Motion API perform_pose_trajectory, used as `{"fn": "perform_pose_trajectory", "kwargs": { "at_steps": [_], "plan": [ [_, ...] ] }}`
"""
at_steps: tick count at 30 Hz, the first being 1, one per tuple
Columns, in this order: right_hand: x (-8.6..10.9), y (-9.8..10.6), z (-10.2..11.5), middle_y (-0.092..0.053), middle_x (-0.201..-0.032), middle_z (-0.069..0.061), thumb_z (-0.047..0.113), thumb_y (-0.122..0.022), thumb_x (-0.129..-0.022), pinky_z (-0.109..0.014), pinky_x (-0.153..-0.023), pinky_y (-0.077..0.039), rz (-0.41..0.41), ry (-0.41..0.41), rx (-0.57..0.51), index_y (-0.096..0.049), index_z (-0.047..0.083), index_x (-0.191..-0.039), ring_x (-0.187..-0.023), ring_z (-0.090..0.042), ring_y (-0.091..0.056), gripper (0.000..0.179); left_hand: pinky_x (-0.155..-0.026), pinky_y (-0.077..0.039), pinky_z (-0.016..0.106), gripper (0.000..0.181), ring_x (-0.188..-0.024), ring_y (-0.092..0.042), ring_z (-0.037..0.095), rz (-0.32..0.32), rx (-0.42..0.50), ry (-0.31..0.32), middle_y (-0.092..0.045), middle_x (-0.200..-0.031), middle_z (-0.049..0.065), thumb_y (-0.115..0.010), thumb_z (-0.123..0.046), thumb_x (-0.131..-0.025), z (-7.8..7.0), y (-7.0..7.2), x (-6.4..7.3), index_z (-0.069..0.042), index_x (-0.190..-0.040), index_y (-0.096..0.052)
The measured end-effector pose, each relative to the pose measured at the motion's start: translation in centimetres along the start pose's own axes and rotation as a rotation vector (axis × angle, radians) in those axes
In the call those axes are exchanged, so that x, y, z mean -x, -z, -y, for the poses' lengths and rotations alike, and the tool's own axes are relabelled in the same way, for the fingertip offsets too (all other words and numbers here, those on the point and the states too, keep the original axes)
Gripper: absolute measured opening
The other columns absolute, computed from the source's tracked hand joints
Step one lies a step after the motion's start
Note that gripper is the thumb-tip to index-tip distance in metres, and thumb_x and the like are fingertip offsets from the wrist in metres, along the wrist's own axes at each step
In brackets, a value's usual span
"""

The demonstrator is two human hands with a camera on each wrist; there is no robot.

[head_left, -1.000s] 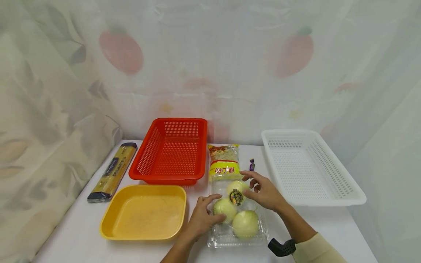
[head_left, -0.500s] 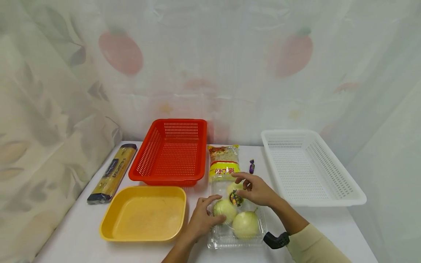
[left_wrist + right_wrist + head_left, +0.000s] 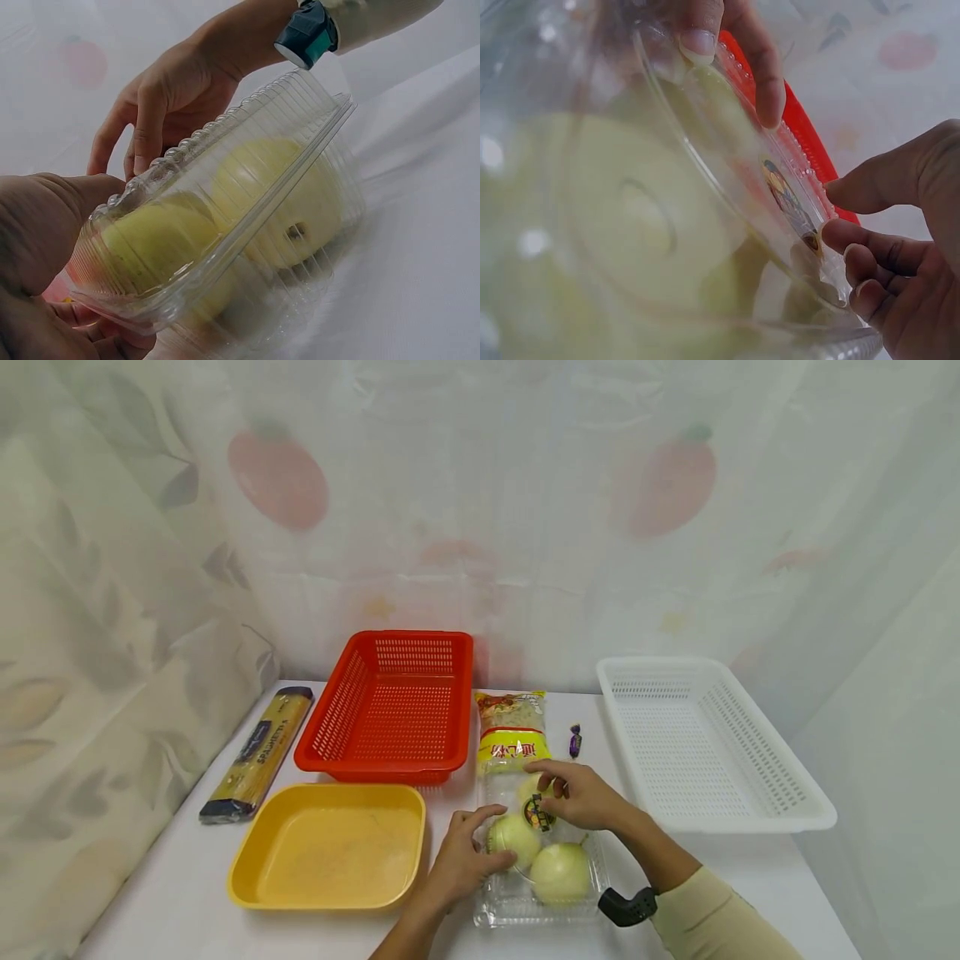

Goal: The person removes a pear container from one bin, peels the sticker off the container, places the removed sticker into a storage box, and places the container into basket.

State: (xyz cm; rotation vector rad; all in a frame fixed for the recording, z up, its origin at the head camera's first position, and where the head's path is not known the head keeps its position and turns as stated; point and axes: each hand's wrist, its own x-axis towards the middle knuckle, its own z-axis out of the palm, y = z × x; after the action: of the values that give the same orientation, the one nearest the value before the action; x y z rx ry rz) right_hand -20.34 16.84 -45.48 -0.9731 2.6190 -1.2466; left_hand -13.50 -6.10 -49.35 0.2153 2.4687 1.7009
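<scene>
A clear plastic clamshell box (image 3: pixel 540 912) lies at the front middle, with three round pale-green fruits (image 3: pixel 274 199) inside. My left hand (image 3: pixel 461 860) grips its left side; in the left wrist view the thumb lies over the lid and the fingers are below the rim. My right hand (image 3: pixel 583 793) is over the far right part of the lid, beside a round dark sticker (image 3: pixel 537 812). In the right wrist view its thumb and bent fingers (image 3: pixel 877 251) are apart at the sticker's end. Whether they press the lid cannot be made out.
Behind the box lie a yellow pasta bag (image 3: pixel 513 731) and a small purple wrapped candy (image 3: pixel 575 741). To the left are a yellow tray (image 3: pixel 326 902), a red basket (image 3: pixel 382 767) and a spaghetti pack (image 3: pixel 258 756). A white basket (image 3: pixel 738 822) stands at right.
My right hand has moved left and slightly nearer over the lid, toward the sticker. My left hand and the clamshell box look unmoved.
</scene>
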Motion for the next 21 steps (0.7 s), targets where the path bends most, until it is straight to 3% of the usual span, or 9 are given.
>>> {"fn": "perform_pose_trajectory", "kwargs": {
  "at_steps": [9,17,21],
  "plan": [
    [-0.16,-0.08,0.23,-0.062,-0.089,-0.006,0.000,-0.069,-0.080,-0.029,-0.059,-0.046,0.007,0.000,0.030,-0.061,0.008,-0.126,-0.068,-0.013,-0.053,0.048,-0.061,-0.039,0.031,0.062,-0.077,-0.042,0.022,-0.003,-0.004,0.004,-0.043,-0.110,0.014,-0.083,-0.018,-0.069,-0.06,0.00,0.03,-0.023,-0.127,-0.061],
    [-0.20,-0.30,0.53,-0.060,-0.089,-0.003,0.002,-0.069,-0.081,-0.035,-0.068,-0.049,-0.004,0.008,0.036,-0.063,0.007,-0.124,-0.080,-0.019,-0.055,0.043,-0.061,-0.039,0.031,0.062,-0.077,-0.042,0.022,-0.009,-0.004,0.002,-0.043,-0.109,0.013,-0.083,-0.018,-0.069,0.24,-0.11,-0.12,-0.022,-0.127,-0.062],
    [-0.30,-0.37,0.57,-0.059,-0.086,-0.004,-0.001,-0.069,-0.081,-0.031,-0.065,-0.049,-0.007,0.030,0.027,-0.064,0.007,-0.121,-0.077,-0.018,-0.054,0.041,-0.062,-0.040,0.031,0.061,-0.077,-0.043,0.022,-0.012,-0.007,0.005,-0.043,-0.109,0.013,-0.083,-0.019,-0.069,0.30,-0.14,-0.16,-0.022,-0.126,-0.062]
  ]
}}
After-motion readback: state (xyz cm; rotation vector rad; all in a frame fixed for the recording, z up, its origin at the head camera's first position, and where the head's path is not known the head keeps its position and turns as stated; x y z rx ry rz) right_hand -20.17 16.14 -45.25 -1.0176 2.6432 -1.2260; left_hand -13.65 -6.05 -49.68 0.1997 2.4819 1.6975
